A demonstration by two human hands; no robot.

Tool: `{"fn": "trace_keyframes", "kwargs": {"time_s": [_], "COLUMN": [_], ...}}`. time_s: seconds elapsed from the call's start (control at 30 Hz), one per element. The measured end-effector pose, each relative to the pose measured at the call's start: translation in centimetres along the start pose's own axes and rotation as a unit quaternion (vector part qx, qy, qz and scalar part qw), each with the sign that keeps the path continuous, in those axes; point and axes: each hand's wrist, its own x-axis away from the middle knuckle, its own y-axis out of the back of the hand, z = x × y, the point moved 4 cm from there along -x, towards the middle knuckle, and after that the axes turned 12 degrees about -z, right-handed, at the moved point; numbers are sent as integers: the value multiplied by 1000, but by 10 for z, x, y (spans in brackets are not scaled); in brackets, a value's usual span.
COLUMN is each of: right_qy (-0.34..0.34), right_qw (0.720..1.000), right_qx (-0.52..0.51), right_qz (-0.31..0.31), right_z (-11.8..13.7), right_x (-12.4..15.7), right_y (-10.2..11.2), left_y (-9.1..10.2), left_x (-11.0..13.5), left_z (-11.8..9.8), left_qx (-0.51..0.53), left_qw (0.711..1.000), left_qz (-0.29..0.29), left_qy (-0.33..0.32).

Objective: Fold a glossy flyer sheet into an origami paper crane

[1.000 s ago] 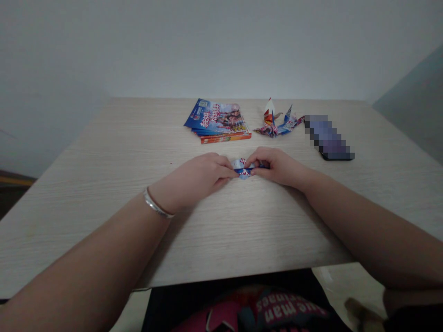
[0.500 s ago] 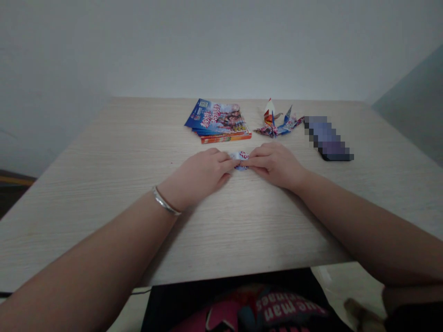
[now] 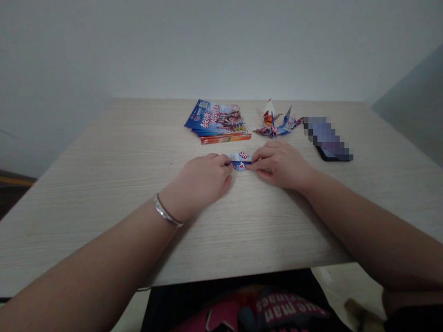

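Observation:
A small piece of folded printed paper [image 3: 241, 161], blue and white with red-and-white lettering, lies on the table between my hands. My left hand [image 3: 206, 179], with a silver bangle at the wrist, grips the paper's left end with bent fingers. At the right end, my right hand [image 3: 278, 165] pinches it, the index finger reaching onto its lower part. Both ends of the paper are covered by my fingers. A crease runs across the visible middle.
Beyond my hands, a fanned stack of printed leaflets [image 3: 221, 117] lies on the wood-grain table [image 3: 104, 152]. Folded paper cranes [image 3: 277, 125] stand to its right. Farther right is a phone [image 3: 328, 139] with its screen pixelated. A wall [image 3: 221, 50] rises behind the table.
My hands have moved slightly apart, my left hand leftward and a little nearer, my right hand to the right. More of the folded paper shows between them.

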Motion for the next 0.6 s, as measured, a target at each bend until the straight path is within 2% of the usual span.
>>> {"fn": "trace_keyframes", "kwargs": {"time_s": [0.2, 0.33, 0.5, 0.6], "right_qy": [1, -8, 43, 40], "right_qw": [1000, 1000, 999, 999], "right_qx": [-17, 11, 13, -2], "right_qz": [-10, -6, 27, 23], "right_z": [0, 1, -1, -2], "right_x": [2, 1, 1, 2], "right_y": [1, 5, 11, 14], "left_y": [1, 3, 5, 5], "left_x": [-1, -2, -3, -3], "left_z": [1, 0, -1, -2], "left_qx": [-3, -17, -22, -27], "left_qw": [999, 999, 1000, 1000], "left_qz": [18, 13, 9, 13], "left_qy": [27, 25, 10, 6]}}
